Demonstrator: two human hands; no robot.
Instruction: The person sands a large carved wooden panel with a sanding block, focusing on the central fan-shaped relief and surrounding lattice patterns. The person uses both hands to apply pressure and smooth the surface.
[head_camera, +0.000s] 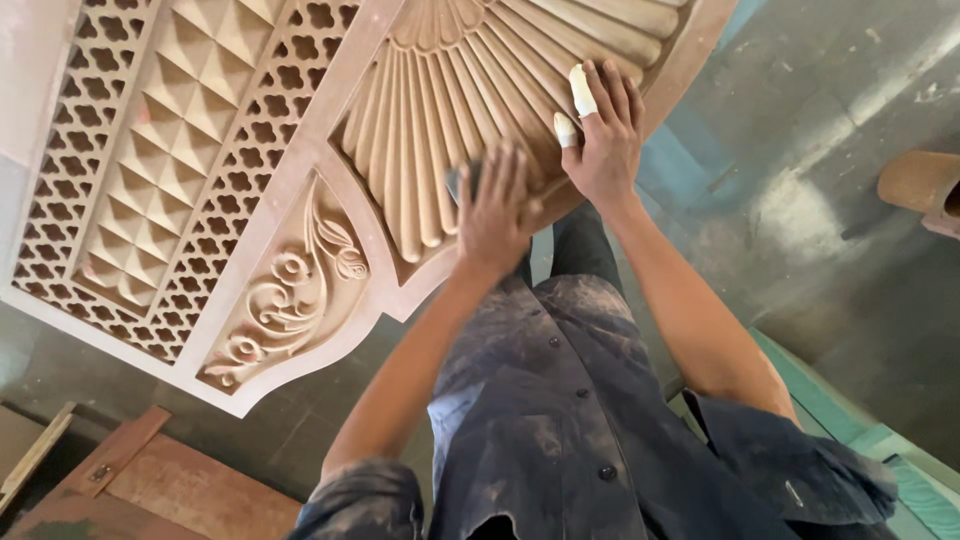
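Fingers of our left hand (492, 205) lie close together, pressed down over a small dark sanding block (458, 182) that peeks out at the thumb side; the block sits flat against the ribs of the carved sunburst (470, 90). How firmly we grip it we cannot tell, since the back of the hand covers most of it. Our right hand (603, 140) rests just beside the left, palm down on the lower edge of the same fan carving, its fingers loosely spread and holding nothing. Two of its fingers wear white tape (581, 90) around their tips.

Both hands bear on a large pale carved wooden panel (330, 160), which leans away from us and fills the upper left of our view. Beyond the fluted fan, the panel carries a scrolled floral relief (290, 290) near its lower curved corner, a field of raised diamond facets (170, 160), and bands of pierced lattice (260, 150) on either side of that field.

Our forearms run back to a dusty dark blue button shirt (560, 420). Below lies a grey concrete floor (840, 220), a reddish wooden board (180, 490) at lower left, and a teal-edged surface (850, 420) at lower right.
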